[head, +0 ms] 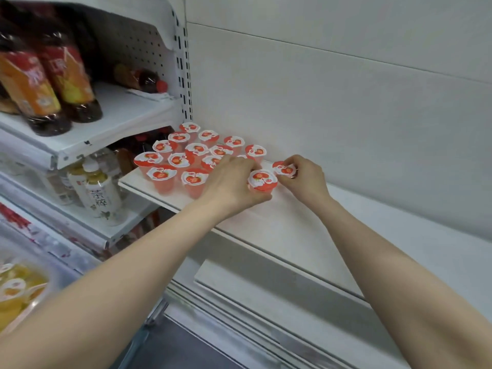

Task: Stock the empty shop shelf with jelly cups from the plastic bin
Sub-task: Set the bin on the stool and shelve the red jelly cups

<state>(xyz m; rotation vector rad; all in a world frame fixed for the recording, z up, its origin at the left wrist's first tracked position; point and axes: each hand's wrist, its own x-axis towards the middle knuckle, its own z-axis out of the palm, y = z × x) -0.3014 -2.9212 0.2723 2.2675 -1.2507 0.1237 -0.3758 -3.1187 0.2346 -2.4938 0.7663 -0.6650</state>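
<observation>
The white shelf (306,230) ran along a pale wall (346,89), with jelly cups (177,159) clustered at its left end: pink tubs under red-and-white strawberry lids. My left hand (234,179) curled round one cup (263,180); my right hand (303,179) pinched a second cup (283,168) by its lid. My hands hid most of both tubs, and the yellow-filled bin (34,307) was blurred, cut off.

Bright, even, soft light, faint shadows on the white shelf (292,230); edges bow, and the near-left bin (37,299) is blurred.
</observation>
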